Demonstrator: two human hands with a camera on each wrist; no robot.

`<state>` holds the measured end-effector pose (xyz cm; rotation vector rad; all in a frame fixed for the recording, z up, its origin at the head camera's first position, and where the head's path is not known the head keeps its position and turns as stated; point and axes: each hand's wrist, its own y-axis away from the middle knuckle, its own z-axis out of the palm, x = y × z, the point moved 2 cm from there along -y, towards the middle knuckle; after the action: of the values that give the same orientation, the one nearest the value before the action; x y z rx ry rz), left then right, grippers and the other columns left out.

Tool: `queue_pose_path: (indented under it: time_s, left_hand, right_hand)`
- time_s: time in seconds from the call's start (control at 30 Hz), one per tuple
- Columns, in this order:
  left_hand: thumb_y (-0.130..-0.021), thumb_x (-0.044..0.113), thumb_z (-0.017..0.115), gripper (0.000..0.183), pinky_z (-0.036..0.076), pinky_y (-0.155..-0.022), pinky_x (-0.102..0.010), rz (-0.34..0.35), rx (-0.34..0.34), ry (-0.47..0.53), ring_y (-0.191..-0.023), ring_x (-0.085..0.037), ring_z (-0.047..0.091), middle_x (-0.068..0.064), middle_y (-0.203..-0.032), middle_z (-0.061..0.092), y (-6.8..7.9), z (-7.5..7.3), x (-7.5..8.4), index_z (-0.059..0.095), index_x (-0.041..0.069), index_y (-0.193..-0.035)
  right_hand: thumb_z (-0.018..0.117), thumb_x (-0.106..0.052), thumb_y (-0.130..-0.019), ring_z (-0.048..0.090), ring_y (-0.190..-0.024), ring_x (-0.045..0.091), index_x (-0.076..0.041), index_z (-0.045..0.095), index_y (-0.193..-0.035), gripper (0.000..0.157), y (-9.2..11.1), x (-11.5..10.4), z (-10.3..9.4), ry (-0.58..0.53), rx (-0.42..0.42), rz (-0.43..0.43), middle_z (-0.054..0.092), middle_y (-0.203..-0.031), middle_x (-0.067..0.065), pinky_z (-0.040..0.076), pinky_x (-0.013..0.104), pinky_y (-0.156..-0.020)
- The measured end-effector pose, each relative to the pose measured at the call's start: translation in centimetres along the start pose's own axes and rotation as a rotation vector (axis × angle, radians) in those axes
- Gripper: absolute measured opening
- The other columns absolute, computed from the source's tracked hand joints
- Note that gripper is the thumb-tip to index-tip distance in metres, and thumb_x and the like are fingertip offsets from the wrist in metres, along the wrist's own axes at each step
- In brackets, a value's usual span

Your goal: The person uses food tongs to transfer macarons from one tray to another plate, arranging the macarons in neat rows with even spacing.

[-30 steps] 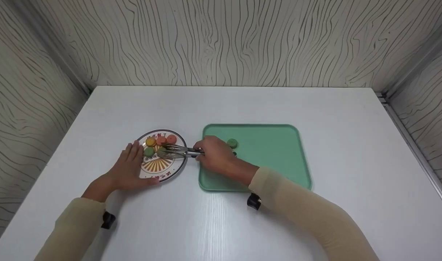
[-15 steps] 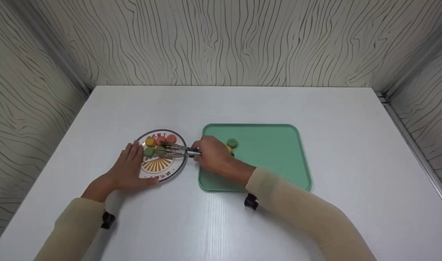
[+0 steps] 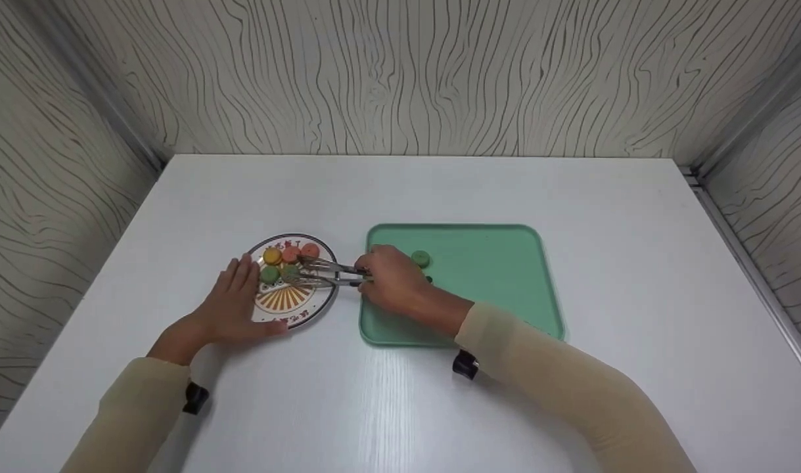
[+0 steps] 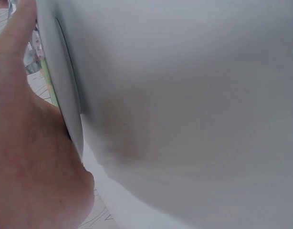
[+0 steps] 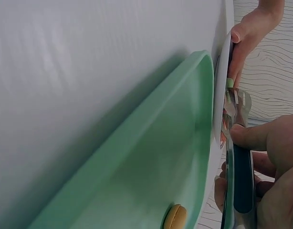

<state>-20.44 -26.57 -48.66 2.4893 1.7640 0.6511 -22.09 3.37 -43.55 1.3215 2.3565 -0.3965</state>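
Gripping tongs (image 5: pixel 242 174), the right hand (image 3: pixel 393 279) hides from head view the yellow macaron (image 5: pixel 175 217) its wrist camera shows.

long plain beige sleeves (image 3: pixel 564 387) end in smooth cuffs (image 3: pixel 484 332), a small black fitting (image 3: pixel 195 398) jutting out beside each one.

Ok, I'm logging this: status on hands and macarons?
Left hand against plate. Right hand grips tongs at green macaron; whether clamped, can't tell. Neighboring macarons crowd close.
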Motion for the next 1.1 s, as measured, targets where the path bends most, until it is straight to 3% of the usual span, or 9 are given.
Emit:
queue_pose_path:
  time_s: [0.53,0.83,1.1]
  left_hand:
    - [-0.082,0.072,0.066,0.13,0.003,-0.12,-0.065,0.0,0.012,0.005,-0.151,-0.052,-0.008,-0.035,-0.164,-0.006,0.6,-1.3,1.5,0.005,-0.017,-0.155]
    - [-0.081,0.072,0.068,0.131,0.003,-0.118,-0.068,0.028,0.044,0.038,-0.15,-0.054,-0.008,-0.038,-0.162,-0.005,0.5,-0.7,1.0,0.007,-0.019,-0.154]
    - [-0.082,0.073,0.066,0.131,0.002,-0.12,-0.066,0.014,0.026,0.02,-0.151,-0.052,-0.009,-0.035,-0.164,-0.007,0.6,-0.8,1.2,0.006,-0.017,-0.155]
  right_hand:
    - [0.076,-0.011,-0.088,0.059,-0.092,0.023,-0.005,0.076,-0.113,0.026,1.3,0.4,-0.8,0.048,0.003,-0.007,0.066,-0.095,0.008,0.049,0.037,-0.075]
    - [0.077,-0.016,-0.091,0.056,-0.092,0.02,-0.007,0.073,-0.122,0.032,1.9,0.7,-1.0,0.043,-0.018,0.036,0.065,-0.1,0.008,0.048,0.036,-0.076]
    - [0.076,-0.014,-0.092,0.056,-0.091,0.021,-0.008,0.074,-0.123,0.032,2.5,1.2,-1.2,0.017,0.021,-0.02,0.065,-0.099,0.009,0.048,0.037,-0.076]
